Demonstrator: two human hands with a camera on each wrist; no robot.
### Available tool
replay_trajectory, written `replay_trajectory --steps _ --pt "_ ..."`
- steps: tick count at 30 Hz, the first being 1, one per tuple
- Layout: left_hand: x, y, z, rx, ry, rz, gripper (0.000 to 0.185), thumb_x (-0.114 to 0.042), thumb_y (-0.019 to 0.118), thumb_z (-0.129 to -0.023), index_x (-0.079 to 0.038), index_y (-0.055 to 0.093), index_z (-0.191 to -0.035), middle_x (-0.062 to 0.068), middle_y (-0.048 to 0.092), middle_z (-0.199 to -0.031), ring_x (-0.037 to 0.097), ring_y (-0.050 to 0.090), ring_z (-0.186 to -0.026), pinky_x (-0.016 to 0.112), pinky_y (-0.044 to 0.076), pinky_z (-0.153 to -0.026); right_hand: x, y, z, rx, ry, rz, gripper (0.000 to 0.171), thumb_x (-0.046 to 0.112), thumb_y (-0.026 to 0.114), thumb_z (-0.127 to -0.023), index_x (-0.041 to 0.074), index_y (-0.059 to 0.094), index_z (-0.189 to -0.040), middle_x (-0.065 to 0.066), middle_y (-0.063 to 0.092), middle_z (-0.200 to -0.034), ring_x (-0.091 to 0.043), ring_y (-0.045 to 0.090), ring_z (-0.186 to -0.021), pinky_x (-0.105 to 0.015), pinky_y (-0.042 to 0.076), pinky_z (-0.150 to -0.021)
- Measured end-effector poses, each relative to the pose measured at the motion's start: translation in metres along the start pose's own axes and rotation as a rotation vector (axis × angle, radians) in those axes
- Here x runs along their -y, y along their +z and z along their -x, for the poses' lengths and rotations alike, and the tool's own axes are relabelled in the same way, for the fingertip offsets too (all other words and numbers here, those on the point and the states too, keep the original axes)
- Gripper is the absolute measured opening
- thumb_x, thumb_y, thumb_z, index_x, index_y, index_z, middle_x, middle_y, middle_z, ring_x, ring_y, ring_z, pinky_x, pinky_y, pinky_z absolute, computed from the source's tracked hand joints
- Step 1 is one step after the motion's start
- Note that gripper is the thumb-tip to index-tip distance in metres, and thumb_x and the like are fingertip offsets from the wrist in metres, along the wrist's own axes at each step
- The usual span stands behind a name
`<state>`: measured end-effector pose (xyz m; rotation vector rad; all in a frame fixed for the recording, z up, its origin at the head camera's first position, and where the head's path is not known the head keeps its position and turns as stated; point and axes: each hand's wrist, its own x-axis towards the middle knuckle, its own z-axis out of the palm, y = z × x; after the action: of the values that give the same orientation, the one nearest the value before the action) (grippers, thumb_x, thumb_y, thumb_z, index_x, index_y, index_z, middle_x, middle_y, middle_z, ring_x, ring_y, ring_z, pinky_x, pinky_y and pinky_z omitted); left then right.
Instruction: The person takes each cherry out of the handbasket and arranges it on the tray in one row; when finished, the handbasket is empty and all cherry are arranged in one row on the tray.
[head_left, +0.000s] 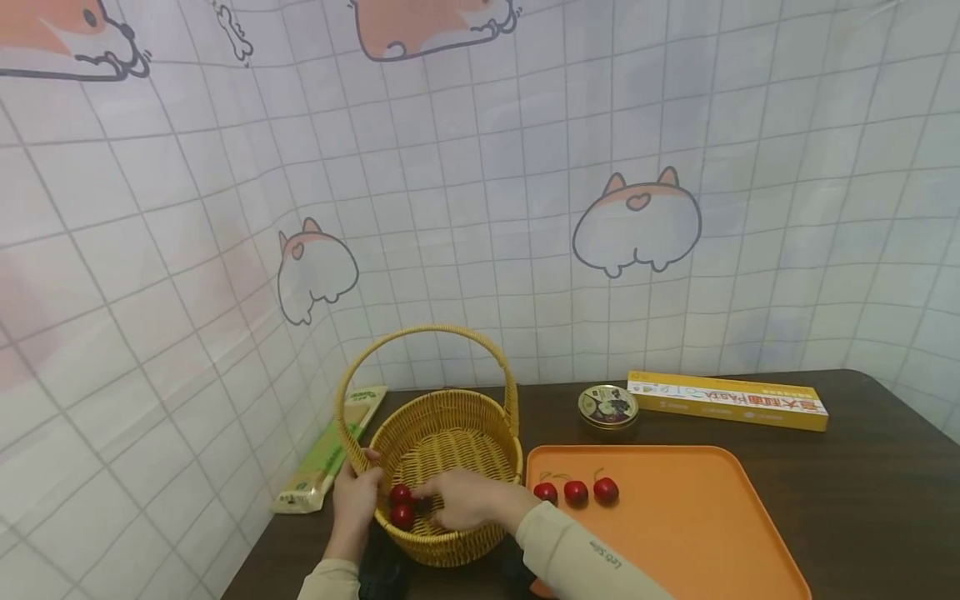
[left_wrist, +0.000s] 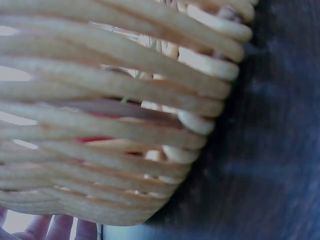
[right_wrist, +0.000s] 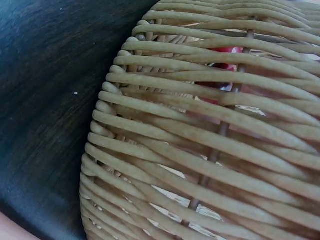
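A woven yellow basket (head_left: 450,433) with a tall handle stands on the dark table, left of an orange tray (head_left: 697,533). My left hand (head_left: 356,493) grips the basket's left rim, thumb over the edge. My right hand (head_left: 459,497) reaches inside, its fingertips beside two red cherries (head_left: 402,505) on the basket floor; whether it pinches one is hidden. Three more cherries (head_left: 575,492) lie in a row on the tray's near left part. The left wrist view shows only the basket wall (left_wrist: 125,125) and fingers (left_wrist: 50,227). Red shows through the weave (right_wrist: 225,55) in the right wrist view.
A round tin (head_left: 607,406) and a long yellow box (head_left: 727,400) lie behind the tray. A green and white packet (head_left: 330,450) lies along the tiled cloth wall at the left. Dark table (head_left: 862,483) stretches to the right of the tray.
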<state>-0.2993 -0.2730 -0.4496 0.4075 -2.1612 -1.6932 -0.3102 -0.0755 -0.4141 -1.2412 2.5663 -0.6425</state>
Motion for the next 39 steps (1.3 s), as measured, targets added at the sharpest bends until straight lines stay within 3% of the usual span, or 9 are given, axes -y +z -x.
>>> replay_trajectory --steps 8,15,21,31,39 --pt "-0.0011 -0.0024 -0.0016 0.012 0.001 0.002 0.032 -0.003 0.048 -0.086 -0.002 0.051 -0.118 0.010 0.047 -0.094 0.023 0.045 -0.079 0.035 0.038 -0.069 0.0009 -0.0018 -0.0021 -0.007 -0.022 -0.014 0.046 0.014 0.071 -0.085 0.017 0.063 -0.130 0.007 0.064 -0.125 -0.009 0.055 -0.119 -0.028 0.044 -0.098" --pt "0.0022 0.0008 -0.0017 -0.003 0.019 0.010 0.030 -0.001 0.048 -0.085 -0.001 0.052 -0.115 0.010 0.048 -0.093 0.023 0.045 -0.081 0.035 0.037 -0.070 -0.0020 -0.0025 -0.0041 0.054 -0.086 -0.009 0.047 0.012 0.068 -0.088 0.015 0.060 -0.134 0.005 0.063 -0.125 -0.009 0.057 -0.115 -0.027 0.046 -0.094" --pt "0.0031 0.0024 -0.0007 -0.009 0.027 0.012 0.029 -0.001 0.048 -0.084 -0.001 0.052 -0.113 0.008 0.046 -0.088 0.022 0.044 -0.077 0.035 0.036 -0.068 -0.0029 -0.0011 -0.0028 0.040 -0.100 0.001 0.030 0.008 0.068 -0.085 0.016 0.072 -0.114 0.009 0.069 -0.099 -0.001 0.060 -0.092 -0.020 0.048 -0.080" --pt "0.0016 -0.0022 0.0003 0.001 -0.004 -0.008 0.028 -0.003 0.048 -0.086 -0.002 0.052 -0.114 0.009 0.048 -0.091 0.023 0.045 -0.079 0.036 0.037 -0.068 -0.0009 0.0052 -0.0037 -0.006 0.014 -0.023 0.025 0.010 0.077 -0.081 0.016 0.075 -0.105 0.011 0.067 -0.088 -0.001 0.058 -0.078 -0.021 0.049 -0.070" --pt "0.0025 0.0005 -0.0003 -0.003 0.033 0.011 0.028 -0.001 0.048 -0.085 -0.001 0.052 -0.113 0.008 0.046 -0.087 0.022 0.043 -0.077 0.036 0.035 -0.069 0.0024 0.0019 -0.0014 0.013 -0.001 0.018 0.017 0.015 0.076 -0.083 0.017 0.076 -0.100 0.012 0.069 -0.086 0.001 0.059 -0.078 -0.019 0.049 -0.071"
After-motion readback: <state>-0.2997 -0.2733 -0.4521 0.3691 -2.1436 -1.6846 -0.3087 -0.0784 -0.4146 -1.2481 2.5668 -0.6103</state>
